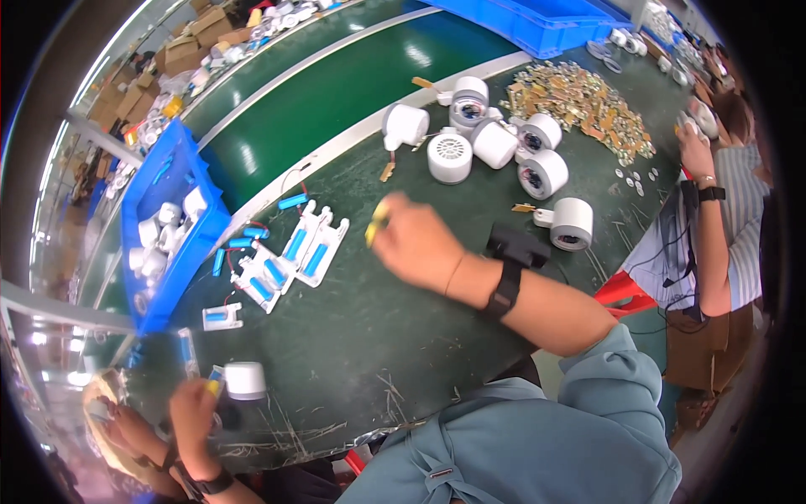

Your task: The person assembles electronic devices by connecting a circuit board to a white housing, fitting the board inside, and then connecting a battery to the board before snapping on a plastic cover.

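My right hand (pixel 420 244) is raised over the middle of the green table, with a black band and a black box at its wrist. Its fingers are pinched on a small yellow piece (pixel 375 227), blurred by motion, so its kind cannot be made out. Just left of it lie white plastic holders (pixel 306 248) with blue cylindrical cells in them. Loose blue cells (pixel 293 202) with thin wires lie around these. Beyond the hand stand several white-and-grey round housings (pixel 449 158), some with golden tabs. My left hand does not show.
A heap of small boards (pixel 579 105) lies at the far right. Blue bins stand at the left (pixel 214 220) and far back (pixel 546 34). At lower left a co-worker's hand (pixel 193 412) is beside a white cup-shaped part (pixel 244 380). Another person (pixel 726 227) works at right.
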The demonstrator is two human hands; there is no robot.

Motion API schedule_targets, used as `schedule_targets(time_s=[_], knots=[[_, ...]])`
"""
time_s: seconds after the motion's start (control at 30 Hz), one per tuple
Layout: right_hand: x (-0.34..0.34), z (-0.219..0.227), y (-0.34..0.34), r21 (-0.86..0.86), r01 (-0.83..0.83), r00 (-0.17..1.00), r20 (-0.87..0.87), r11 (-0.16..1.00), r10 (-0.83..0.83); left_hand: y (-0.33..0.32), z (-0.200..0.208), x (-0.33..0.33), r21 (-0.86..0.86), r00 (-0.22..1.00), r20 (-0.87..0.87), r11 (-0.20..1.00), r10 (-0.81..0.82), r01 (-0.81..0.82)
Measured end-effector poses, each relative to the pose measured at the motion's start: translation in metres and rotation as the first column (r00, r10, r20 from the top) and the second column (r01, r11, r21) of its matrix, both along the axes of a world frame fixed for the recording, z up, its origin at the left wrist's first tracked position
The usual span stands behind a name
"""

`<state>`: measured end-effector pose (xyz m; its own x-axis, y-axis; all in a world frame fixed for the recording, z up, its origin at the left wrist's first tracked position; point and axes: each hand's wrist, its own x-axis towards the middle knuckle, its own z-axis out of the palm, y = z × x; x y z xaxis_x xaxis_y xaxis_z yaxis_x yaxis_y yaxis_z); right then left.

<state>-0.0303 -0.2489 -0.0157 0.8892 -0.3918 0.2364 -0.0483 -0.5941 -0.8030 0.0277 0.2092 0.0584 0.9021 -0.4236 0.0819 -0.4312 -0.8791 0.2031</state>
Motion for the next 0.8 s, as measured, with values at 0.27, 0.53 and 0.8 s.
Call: schedule_targets(time_s=[0.27,0.53,0.8], knots=[[0.065,-0.011,-0.061,0.880,0.083,0.996,-0.082,0.468,-0.022,0.008,0.020,0.007,0.213,0.891,0.453,0.968,0.025,-0.136],[0.056,-0.020,-0.068,0.902,0.082,0.990,-0.124,0.424,0.073,-0.079,-0.022,0.056,-0.085,0.962,0.262,0.991,-0.076,0.102],[-0.048,0.010,0.001,0.811,-0.039,0.934,-0.179,0.584,0.310,-0.107,-0.049,0.071,-0.079,0.990,0.121,0.993,-0.077,0.087]])
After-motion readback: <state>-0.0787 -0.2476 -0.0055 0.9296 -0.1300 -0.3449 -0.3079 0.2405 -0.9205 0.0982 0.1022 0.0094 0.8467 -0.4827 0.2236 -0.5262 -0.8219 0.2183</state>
